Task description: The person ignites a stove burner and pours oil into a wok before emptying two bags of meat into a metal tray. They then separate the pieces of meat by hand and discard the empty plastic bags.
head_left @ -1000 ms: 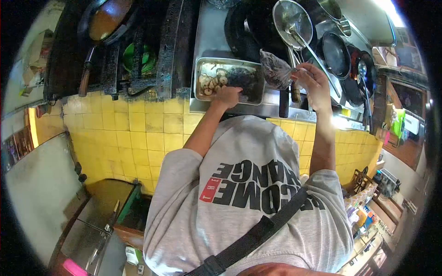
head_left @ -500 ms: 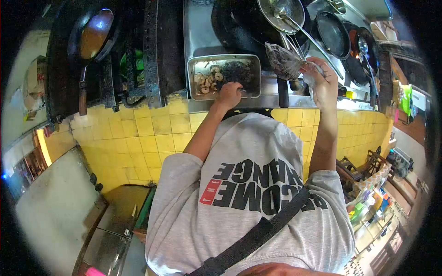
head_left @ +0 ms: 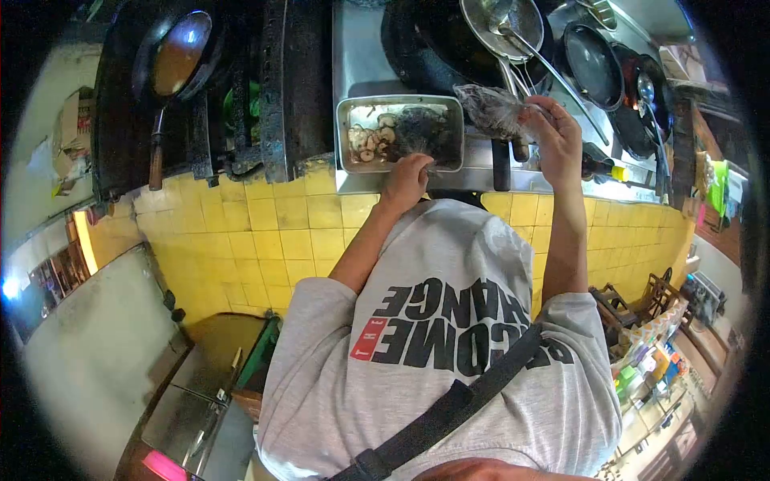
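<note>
A rectangular metal tray (head_left: 343, 164) holds pale, curled pieces that look like peeled shrimp (head_left: 370, 144) on its left side. On its right side lies a dark plastic bag (head_left: 423, 128), its folds gathering toward the near rim. My left hand (head_left: 407, 180) is closed at that rim, fingers pinched on the gathered end of this bag. To the right of the tray, my right hand (head_left: 559, 143) grips the neck of a clear plastic bag (head_left: 488, 111) with dark contents, held up over the counter. What is inside either bag cannot be made out.
Behind the bags sit a large black wok (head_left: 413, 48) and a metal strainer (head_left: 513, 36) with a ladle across it. Black pans (head_left: 593, 68) stand at right. A pan with brown liquid (head_left: 178, 68) is on the left. Yellow tiles (head_left: 297, 220) face the counter.
The view has shifted slightly. My right hand holds its bag a little lower and farther left relative to the strainer. My left hand stays at the tray's near rim, turned slightly.
</note>
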A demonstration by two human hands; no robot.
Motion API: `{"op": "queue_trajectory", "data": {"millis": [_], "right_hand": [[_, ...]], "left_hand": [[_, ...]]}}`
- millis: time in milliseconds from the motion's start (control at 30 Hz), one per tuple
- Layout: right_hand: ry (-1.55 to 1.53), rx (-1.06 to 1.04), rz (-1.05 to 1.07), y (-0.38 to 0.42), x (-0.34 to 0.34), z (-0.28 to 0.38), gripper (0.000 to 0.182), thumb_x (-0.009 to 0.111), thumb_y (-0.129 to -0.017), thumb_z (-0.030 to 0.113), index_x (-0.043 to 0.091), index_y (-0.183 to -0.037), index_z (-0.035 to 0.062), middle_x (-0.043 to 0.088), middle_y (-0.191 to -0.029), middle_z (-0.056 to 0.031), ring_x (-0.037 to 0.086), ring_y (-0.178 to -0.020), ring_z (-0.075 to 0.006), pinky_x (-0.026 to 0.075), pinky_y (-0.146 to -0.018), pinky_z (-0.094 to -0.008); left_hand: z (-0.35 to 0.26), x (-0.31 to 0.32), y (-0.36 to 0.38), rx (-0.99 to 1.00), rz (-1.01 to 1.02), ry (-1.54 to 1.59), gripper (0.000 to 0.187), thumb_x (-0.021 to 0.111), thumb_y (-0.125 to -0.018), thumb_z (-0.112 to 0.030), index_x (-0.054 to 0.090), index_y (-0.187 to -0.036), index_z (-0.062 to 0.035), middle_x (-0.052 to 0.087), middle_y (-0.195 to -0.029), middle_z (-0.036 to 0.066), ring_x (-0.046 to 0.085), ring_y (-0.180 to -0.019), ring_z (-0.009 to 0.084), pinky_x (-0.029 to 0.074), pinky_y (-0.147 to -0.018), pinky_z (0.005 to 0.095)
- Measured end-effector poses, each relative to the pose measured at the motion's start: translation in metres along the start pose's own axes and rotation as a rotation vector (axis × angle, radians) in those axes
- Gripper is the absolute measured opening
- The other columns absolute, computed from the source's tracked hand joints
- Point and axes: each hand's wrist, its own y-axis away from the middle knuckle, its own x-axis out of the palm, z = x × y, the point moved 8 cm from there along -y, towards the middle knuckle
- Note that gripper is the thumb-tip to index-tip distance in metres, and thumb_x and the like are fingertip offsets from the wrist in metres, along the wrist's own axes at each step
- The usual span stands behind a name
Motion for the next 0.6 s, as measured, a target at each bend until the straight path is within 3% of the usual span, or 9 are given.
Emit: {"op": "queue_trajectory", "data": {"millis": [33,167,233,400,467,600], "right_hand": [[-0.001,-0.001,0.010,-0.004,0.004,-0.003,0.018,0.055,-0.086,0.006,0.060,-0.102,-0.0005,0.063,-0.090,-0.0060,0.058,-0.081,-0.0106,0.044,-0.076,-0.0223],[0.043,-0.012,0.097,-0.025,0.030,-0.004,0.021,0.056,-0.087,0.008,0.058,-0.105,-0.0025,0.062,-0.091,-0.0061,0.057,-0.084,-0.0109,0.043,-0.077,-0.0218],[0.131,-0.062,0.105,-0.038,0.048,-0.004,0.021,0.056,-0.085,0.009,0.060,-0.103,-0.0018,0.063,-0.089,-0.0054,0.057,-0.082,-0.0110,0.043,-0.075,-0.0223],[0.098,-0.099,0.162,-0.077,0.103,-0.010,0.021,0.054,-0.085,0.007,0.062,-0.103,-0.0002,0.064,-0.086,-0.0073,0.057,-0.079,-0.0107,0.044,-0.070,-0.0222],[0.223,-0.363,0.264,-0.095,0.132,-0.003,0.024,0.056,-0.086,0.012,0.060,-0.106,-0.0011,0.063,-0.086,-0.0054,0.058,-0.083,-0.0127,0.044,-0.072,-0.0236],[0.307,-0.324,0.246,-0.137,0.184,-0.026,0.021,0.057,-0.084,0.009,0.063,-0.103,0.0013,0.064,-0.084,-0.0056,0.059,-0.081,-0.0131,0.045,-0.070,-0.0249]], "left_hand": [[0.001,0.000,0.002,-0.017,0.038,-0.009,0.030,0.055,-0.077,-0.003,0.058,-0.107,-0.0045,0.057,-0.109,0.017,0.053,-0.101,0.0334,0.043,-0.088,0.0399],[0.002,-0.017,0.019,-0.023,0.000,0.003,0.029,0.054,-0.079,-0.004,0.058,-0.107,-0.0048,0.058,-0.109,0.017,0.055,-0.099,0.0333,0.043,-0.087,0.0406],[0.007,-0.030,0.029,-0.034,-0.086,0.022,0.025,0.054,-0.078,-0.003,0.061,-0.101,-0.0039,0.062,-0.097,0.016,0.056,-0.093,0.0342,0.045,-0.084,0.0407],[0.006,-0.068,0.058,-0.009,-0.277,0.017,0.021,0.052,-0.080,-0.003,0.061,-0.099,-0.0048,0.061,-0.098,0.017,0.057,-0.092,0.0349,0.045,-0.080,0.0404],[0.017,-0.079,0.070,-0.166,-0.306,0.067,0.021,0.051,-0.081,-0.001,0.061,-0.099,-0.0047,0.061,-0.098,0.018,0.057,-0.092,0.0350,0.046,-0.080,0.0394],[0.030,-0.094,0.097,-0.206,-0.421,0.019,0.020,0.052,-0.080,-0.001,0.061,-0.098,-0.0024,0.062,-0.093,0.018,0.059,-0.089,0.0340,0.047,-0.077,0.0381]]}}
